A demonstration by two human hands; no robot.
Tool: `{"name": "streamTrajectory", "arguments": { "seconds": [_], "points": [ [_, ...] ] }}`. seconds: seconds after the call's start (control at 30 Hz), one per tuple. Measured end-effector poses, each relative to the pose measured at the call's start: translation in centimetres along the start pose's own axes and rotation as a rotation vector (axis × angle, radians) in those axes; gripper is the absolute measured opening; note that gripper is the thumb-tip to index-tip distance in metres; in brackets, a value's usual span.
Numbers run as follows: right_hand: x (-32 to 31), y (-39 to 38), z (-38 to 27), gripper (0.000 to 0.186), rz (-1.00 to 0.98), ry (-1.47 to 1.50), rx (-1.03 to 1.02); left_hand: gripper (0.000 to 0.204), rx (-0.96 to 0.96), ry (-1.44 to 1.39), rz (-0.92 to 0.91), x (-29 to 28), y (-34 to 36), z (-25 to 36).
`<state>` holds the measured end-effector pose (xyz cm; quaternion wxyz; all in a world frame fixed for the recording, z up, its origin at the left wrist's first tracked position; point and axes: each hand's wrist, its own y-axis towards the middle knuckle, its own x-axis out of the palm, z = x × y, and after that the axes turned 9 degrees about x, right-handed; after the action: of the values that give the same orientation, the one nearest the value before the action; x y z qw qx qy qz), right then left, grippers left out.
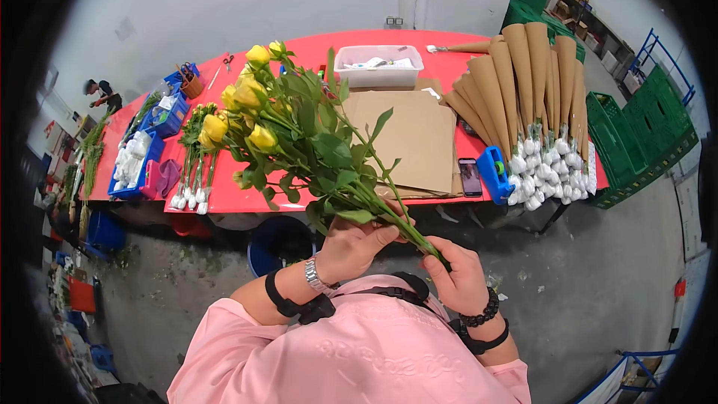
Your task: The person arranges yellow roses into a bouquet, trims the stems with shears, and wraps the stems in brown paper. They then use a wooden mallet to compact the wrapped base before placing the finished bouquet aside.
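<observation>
A bunch of yellow roses (321,138) with long leafy green stems slants across in front of me, blooms toward the upper left. My left hand (357,245) is closed around the stems partway down, thumb pressed along them. Lower on the same stems, my right hand (458,273) grips near the cut ends, its thumb on top. Behind the leaves, flat brown paper sheets (407,138) lie stacked on the red table (247,193). Part of that stack is hidden by the bunch.
Brown paper cones with white-wrapped ends (523,82) pile up at the right, beside a blue tape dispenser (493,172) and a phone (470,177). A white plastic bin (378,66) stands behind. Blue crates (166,114) sit left; a blue bucket (258,251) stands below the table edge.
</observation>
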<state>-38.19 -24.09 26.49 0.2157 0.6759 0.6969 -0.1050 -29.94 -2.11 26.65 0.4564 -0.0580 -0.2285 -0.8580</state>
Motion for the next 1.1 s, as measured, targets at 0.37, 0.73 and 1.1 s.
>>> {"name": "streamTrajectory", "arguments": {
  "seconds": [0.37,0.73,1.1],
  "points": [
    [-2.0,-0.8,1.1,0.025,0.041,-0.028,-0.093,0.038,0.040,-0.007,0.005,2.3,-0.8,-2.1],
    [0.6,3.6,2.6,0.044,0.028,-0.007,-0.248,0.033,0.132,0.182,0.027,1.2,0.7,-0.8],
    [14.9,16.8,13.2,0.025,-0.233,-0.011,0.196,0.034,0.268,0.227,0.792,-19.8,-12.0,5.4]
  ]
}}
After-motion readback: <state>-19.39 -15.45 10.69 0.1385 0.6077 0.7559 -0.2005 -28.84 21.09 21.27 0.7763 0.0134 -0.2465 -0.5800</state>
